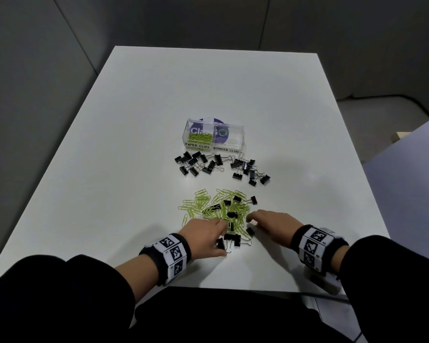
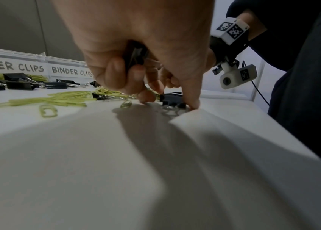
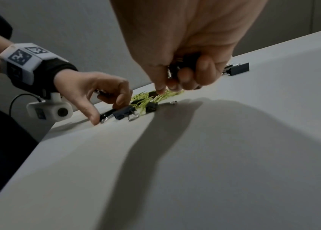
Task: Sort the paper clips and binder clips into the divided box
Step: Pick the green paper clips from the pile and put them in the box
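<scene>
The clear divided box stands mid-table, labelled PAPER CLIPS and BINDER CLIPS. Green paper clips lie in its left compartment; I see nothing in the right one. Loose black binder clips lie just before it. Nearer me is a mixed pile of green paper clips and black binder clips. My left hand holds black binder clips in its curled fingers, while its thumb and forefinger straddle another binder clip on the table. My right hand grips black binder clips, one fingertip touching the pile.
The white table ends just behind my wrists at its near edge. A grey wall stands beyond its far edge. A lone binder clip lies beyond my right hand. A second pale surface sits to the right.
</scene>
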The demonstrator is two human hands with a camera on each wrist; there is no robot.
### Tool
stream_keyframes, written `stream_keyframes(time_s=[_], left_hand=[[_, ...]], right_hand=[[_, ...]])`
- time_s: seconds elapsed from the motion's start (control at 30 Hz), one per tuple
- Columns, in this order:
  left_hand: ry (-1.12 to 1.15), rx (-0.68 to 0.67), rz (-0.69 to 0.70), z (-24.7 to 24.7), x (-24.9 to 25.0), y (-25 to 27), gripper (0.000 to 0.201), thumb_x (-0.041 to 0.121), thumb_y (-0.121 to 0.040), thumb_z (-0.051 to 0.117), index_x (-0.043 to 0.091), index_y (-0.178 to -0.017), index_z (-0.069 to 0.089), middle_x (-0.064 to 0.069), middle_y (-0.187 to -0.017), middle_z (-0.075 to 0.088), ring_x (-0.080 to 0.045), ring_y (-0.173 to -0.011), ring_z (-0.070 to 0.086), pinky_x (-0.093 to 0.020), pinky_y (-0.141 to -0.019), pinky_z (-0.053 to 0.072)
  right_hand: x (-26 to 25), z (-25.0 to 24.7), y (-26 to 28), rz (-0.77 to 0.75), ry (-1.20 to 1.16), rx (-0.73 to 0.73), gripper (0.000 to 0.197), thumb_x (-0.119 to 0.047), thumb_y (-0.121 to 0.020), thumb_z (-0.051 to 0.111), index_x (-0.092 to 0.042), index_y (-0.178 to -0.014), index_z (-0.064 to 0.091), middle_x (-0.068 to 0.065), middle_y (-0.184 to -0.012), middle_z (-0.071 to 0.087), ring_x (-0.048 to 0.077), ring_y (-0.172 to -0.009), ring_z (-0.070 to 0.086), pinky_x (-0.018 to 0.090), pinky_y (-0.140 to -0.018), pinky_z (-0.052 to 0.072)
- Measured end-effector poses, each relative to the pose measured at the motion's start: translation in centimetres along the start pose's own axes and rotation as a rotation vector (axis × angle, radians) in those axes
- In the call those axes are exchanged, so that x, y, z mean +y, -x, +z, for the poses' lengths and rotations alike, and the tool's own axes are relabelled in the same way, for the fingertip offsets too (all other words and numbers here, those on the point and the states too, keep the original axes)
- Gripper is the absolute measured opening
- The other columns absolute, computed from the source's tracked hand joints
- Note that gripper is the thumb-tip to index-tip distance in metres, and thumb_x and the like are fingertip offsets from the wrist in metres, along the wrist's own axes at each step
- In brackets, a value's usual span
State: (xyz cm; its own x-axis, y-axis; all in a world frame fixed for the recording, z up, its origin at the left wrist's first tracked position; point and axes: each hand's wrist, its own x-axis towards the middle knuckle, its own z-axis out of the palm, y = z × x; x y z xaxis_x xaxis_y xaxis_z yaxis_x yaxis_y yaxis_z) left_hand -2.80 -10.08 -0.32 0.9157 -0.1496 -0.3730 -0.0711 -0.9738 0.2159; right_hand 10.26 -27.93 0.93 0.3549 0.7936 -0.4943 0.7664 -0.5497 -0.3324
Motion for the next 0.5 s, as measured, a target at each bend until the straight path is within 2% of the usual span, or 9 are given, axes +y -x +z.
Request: stream_keyframes(time_s=[0.07,0.13,0.23,0.3,0.37,0.43,0.5], left_hand=[[-0.002,0.026,0.006,0.0,0.2,0.1,0.044,0.048,-0.086,0.054,0.015,-0.114,0.044,-0.002,-0.114,0.056,-0.025,-0.089,0.059,-0.029,-0.065,0.036],[-0.001,0.026,0.013,-0.3,0.3,0.2,0.043,0.043,-0.089,0.052,0.015,-0.120,0.044,-0.001,-0.119,0.055,-0.025,-0.093,0.060,-0.029,-0.066,0.039],[0.005,0.013,-0.004,-0.3,0.1,0.4,0.039,0.037,-0.091,0.048,0.015,-0.123,0.044,-0.002,-0.122,0.054,-0.026,-0.092,0.061,-0.031,-0.068,0.043],[-0.010,0.021,0.004,0.1,-0.2,0.5,0.038,0.036,-0.091,0.040,0.013,-0.120,0.047,-0.004,-0.119,0.054,-0.028,-0.085,0.061,-0.030,-0.065,0.042],[-0.003,0.037,0.040,0.5,-0.6,0.6,0.053,0.041,-0.087,0.019,0.009,-0.114,0.051,-0.009,-0.114,0.055,-0.031,-0.077,0.062,-0.030,-0.060,0.040],[-0.021,0.013,0.067,0.6,-0.9,0.6,0.073,0.046,-0.079,0.001,0.004,-0.112,0.050,-0.013,-0.111,0.054,-0.033,-0.077,0.060,-0.031,-0.058,0.036],[-0.078,0.002,0.070,0.2,-1.2,0.7,0.067,0.048,-0.089,0.003,0.004,-0.114,0.046,-0.012,-0.114,0.051,-0.032,-0.084,0.058,-0.033,-0.062,0.037]], right_hand=[[-0.2,0.3,0.1,-0.020,0.041,-0.035,0.037,-0.034,-0.093,0.046,-0.022,-0.127,0.041,0.002,-0.124,0.052,0.022,-0.107,0.055,0.031,-0.085,0.043],[-0.2,0.6,-0.2,0.007,0.005,-0.042,0.032,-0.030,-0.092,0.050,-0.019,-0.122,0.044,0.004,-0.121,0.053,0.023,-0.103,0.055,0.032,-0.084,0.043],[-0.3,0.5,-0.6,0.047,-0.067,-0.026,0.015,-0.027,-0.093,0.049,-0.015,-0.101,0.046,0.008,-0.115,0.055,0.019,-0.089,0.050,0.028,-0.079,0.040],[-0.3,0.2,-0.8,0.052,-0.068,-0.044,0.014,-0.028,-0.092,0.050,-0.018,-0.091,0.040,0.009,-0.111,0.054,0.017,-0.084,0.044,0.025,-0.076,0.037],[-0.4,0.1,-1.0,0.062,-0.087,-0.054,0.015,-0.026,-0.092,0.052,-0.018,-0.088,0.040,0.009,-0.107,0.053,0.017,-0.083,0.044,0.025,-0.074,0.036],[-0.5,0.1,-1.1,0.077,-0.129,-0.042,0.014,-0.023,-0.090,0.054,-0.017,-0.086,0.042,0.006,-0.097,0.050,0.017,-0.082,0.045,0.024,-0.071,0.036],[-0.6,0.2,-1.0,0.092,-0.217,-0.018,0.015,-0.019,-0.089,0.056,-0.017,-0.092,0.041,0.001,-0.091,0.049,0.018,-0.081,0.047,0.024,-0.066,0.036]])
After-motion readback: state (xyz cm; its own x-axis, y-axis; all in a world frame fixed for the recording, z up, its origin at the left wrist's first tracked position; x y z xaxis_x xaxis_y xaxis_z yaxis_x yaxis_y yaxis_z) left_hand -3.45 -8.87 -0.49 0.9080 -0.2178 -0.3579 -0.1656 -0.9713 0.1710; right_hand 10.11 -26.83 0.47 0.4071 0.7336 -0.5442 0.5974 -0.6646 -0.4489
